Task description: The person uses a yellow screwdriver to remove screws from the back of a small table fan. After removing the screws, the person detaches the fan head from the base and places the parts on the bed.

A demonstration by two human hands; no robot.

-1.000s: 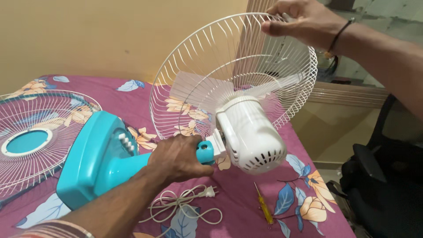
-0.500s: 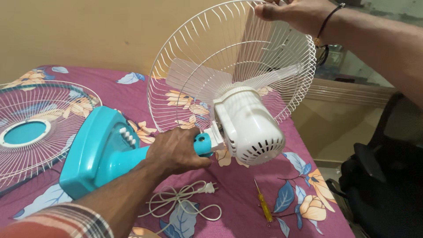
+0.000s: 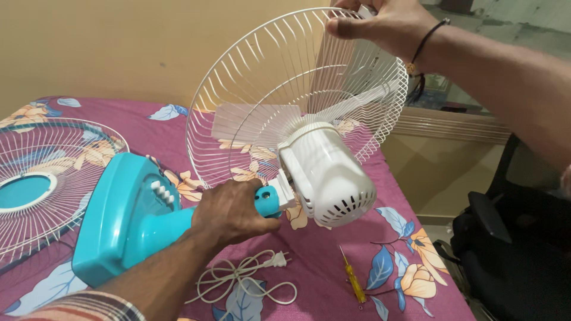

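A bed [image 3: 333,261] covered in a magenta sheet with blue and orange flowers carries everything; behind it stands a plain yellow wall [image 3: 119,47], and off the bed's edge, below the right hand's fingers, sits a dark office chair [image 3: 505,249].

The table fan [image 3: 238,178] lies tilted across the sheet. Its turquoise base [image 3: 119,220], with a row of white push buttons, rests on the bed to the left of the left hand [image 3: 229,211], whose fingers are wrapped tight around the turquoise neck. Just right of those fingers sits the white motor housing [image 3: 327,175], vented at its rear end. Beyond it the white rear guard [image 3: 256,101] of thin wire rises with pale blades [image 3: 250,122] showing through. The right hand [image 3: 380,24] closes its fingers on the guard's top rim.

Far left of the left fingers lies the loose front guard [image 3: 35,190] with a turquoise centre. Below them lie a coiled white power cord [image 3: 244,279] and, near it, a yellow-handled screwdriver [image 3: 354,282].
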